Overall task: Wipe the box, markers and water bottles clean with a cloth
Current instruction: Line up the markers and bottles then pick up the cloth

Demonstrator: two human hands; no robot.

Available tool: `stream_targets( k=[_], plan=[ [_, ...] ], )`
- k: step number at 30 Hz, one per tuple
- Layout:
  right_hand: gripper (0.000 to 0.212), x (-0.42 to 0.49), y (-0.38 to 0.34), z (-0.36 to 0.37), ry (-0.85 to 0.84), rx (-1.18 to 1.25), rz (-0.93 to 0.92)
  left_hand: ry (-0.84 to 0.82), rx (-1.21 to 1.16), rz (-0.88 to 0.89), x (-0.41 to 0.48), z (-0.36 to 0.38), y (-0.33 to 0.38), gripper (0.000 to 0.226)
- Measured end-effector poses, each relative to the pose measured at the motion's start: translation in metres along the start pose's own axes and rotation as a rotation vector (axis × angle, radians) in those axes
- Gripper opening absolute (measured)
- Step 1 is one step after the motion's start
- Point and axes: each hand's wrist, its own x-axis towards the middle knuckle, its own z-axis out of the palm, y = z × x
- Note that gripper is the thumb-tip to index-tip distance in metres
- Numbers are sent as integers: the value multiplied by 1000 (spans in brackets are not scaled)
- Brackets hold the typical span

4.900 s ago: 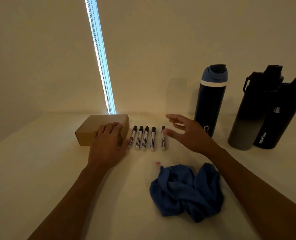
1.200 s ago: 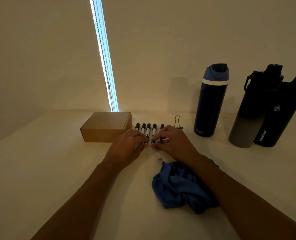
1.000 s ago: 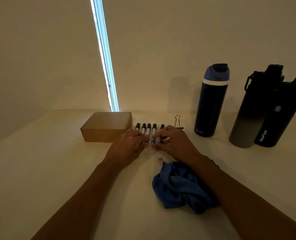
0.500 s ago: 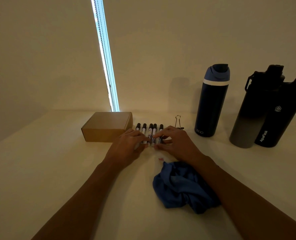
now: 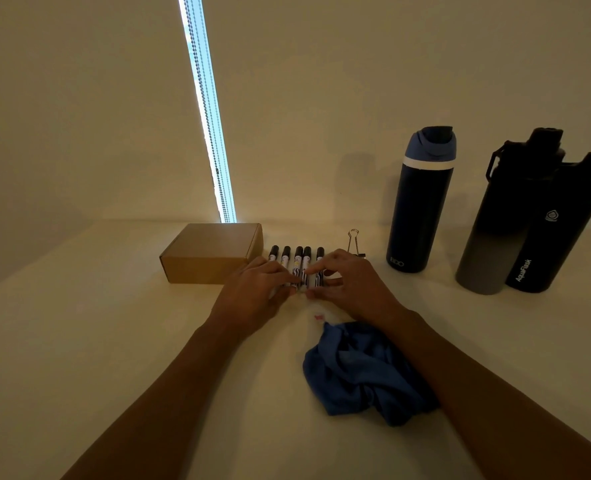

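Observation:
Several white markers with black caps [image 5: 297, 255] lie side by side on the table, right of a closed brown cardboard box [image 5: 214, 252]. My left hand [image 5: 252, 296] and my right hand [image 5: 351, 287] both pinch the markers' near ends with their fingertips, which meet in the middle of the row and hide the lower barrels. A crumpled blue cloth [image 5: 359, 372] lies loose under my right forearm. A navy bottle with a blue lid [image 5: 420, 206], a black-and-grey bottle [image 5: 491, 230] and a black bottle [image 5: 557, 237] stand upright at the right.
A binder clip [image 5: 353, 240] stands between the markers and the navy bottle. A tiny red scrap [image 5: 318, 317] lies just beyond the cloth. The cream table [image 5: 96, 341] meets a wall behind, with a bright window slit [image 5: 207, 109] and hanging bead cords.
Earlier my left hand lay on the box and my right hovered open. Both hands have since come onto the markers, and two middle markers have slid closer together.

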Motion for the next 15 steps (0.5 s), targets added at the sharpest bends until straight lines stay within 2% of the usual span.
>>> stream_targets(
  k=[9,15],
  plan=[
    [34,1,3,3,13,-12,-19,45,58,18,0,-2,5,25],
    [29,7,5,10,16,-142,-86,39,68,8,1,-2,6,26]
  ],
)
